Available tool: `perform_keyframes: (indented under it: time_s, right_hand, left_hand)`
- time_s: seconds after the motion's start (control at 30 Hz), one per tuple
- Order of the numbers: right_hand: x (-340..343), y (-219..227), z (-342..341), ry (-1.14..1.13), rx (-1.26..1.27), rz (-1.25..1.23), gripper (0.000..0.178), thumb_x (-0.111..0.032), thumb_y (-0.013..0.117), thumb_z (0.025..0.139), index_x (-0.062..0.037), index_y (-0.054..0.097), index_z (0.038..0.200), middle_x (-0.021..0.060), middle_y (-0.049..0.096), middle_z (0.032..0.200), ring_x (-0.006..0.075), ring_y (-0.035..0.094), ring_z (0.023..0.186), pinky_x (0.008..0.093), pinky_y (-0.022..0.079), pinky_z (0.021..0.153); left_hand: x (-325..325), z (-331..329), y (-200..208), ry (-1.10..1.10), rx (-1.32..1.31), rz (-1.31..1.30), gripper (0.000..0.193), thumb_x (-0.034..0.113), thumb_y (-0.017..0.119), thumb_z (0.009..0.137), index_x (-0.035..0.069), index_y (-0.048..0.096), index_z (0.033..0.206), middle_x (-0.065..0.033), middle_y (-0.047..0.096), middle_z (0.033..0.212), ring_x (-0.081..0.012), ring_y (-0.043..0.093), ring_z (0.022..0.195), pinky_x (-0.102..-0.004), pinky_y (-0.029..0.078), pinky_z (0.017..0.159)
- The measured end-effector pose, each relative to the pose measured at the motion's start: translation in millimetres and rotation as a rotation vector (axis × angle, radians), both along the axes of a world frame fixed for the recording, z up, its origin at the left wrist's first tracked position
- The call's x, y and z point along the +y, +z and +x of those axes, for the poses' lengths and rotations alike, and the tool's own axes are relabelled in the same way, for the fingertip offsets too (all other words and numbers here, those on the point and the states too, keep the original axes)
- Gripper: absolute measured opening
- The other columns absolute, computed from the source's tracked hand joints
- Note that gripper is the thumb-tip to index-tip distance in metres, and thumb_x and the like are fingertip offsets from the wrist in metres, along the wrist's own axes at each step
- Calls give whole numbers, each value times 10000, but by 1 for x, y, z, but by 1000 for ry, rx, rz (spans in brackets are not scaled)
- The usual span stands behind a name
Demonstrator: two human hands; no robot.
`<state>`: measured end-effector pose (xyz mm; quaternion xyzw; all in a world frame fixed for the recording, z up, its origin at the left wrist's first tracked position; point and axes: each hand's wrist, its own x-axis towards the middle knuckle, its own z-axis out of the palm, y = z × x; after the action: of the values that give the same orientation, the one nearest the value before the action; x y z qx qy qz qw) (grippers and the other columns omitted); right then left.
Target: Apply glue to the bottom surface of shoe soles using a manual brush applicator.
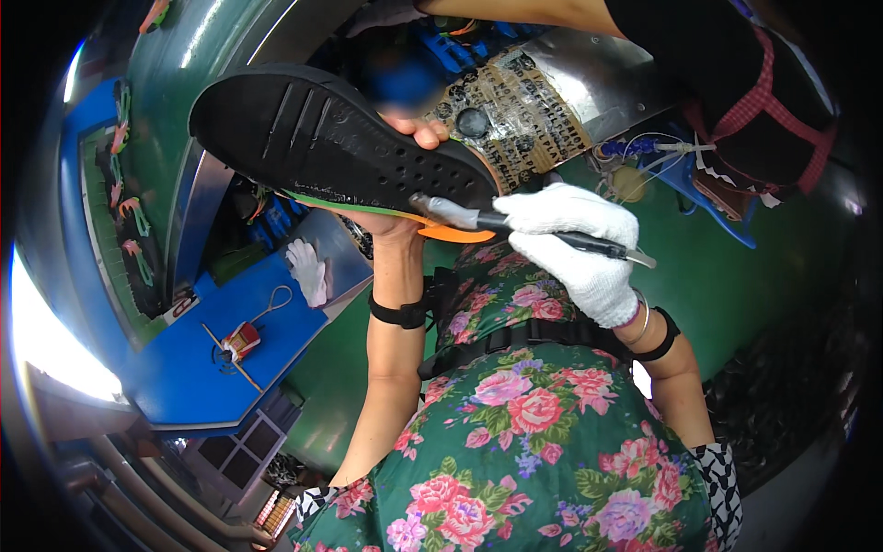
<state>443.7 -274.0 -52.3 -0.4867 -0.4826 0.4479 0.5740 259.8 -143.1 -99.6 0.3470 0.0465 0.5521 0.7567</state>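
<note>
My bare left hand [375,224] grips a shoe bottom [303,138] from below, and its fingertips curl over the far edge. The bottom is black and faces up, with long grooves toward the toe and small round holes toward the heel; green and orange show along its near edge. Parts of the black surface look wet. My right hand [575,244], in a white knitted glove, closes round the dark handle of a brush [452,212]. The brush head, wrapped in something pale, lies against the near edge of the heel end, its tip touching or almost touching it.
On a blue table [184,377] at left lie a white glove [308,273] and a small red object [241,342] with a wire loop. A conveyor [143,239] carries colourful shoe parts. Beyond the shoe is a taped work surface [524,101]. Another person's arm [533,13] reaches in at the top.
</note>
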Motion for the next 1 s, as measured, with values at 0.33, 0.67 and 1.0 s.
perform_keyframes:
  time_s: [0.33, 0.67, 1.0]
  right_hand:
    - [-2, -4, 2, -52, -19, 27, 188, -5, 795, 776, -18, 764, 961, 119, 765, 984, 253, 719, 815, 338, 568, 725]
    - [2, 5, -9, 76, 82, 81, 151, 19, 784, 789, 1, 762, 937, 142, 763, 1022, 234, 727, 912, 337, 562, 809]
    - [-1, 0, -3, 29, 1, 114, 180, 13, 778, 816, 2, 748, 993, 126, 762, 1059, 218, 721, 927, 349, 570, 817]
  left_hand:
    - [6, 3, 4, 47, 13, 21, 891, 789, 451, 913, -34, 591, 1225, -150, 654, 1087, -267, 666, 963, -471, 498, 980]
    - [7, 14, 0, -64, 6, -28, 1110, 942, 454, 756, -75, 589, 1179, -168, 666, 1068, -284, 673, 1005, -438, 497, 991]
    - [12, 18, -11, -74, -154, -45, 1242, 1004, 454, 679, -105, 556, 1227, -245, 635, 1102, -346, 619, 1068, -468, 515, 949]
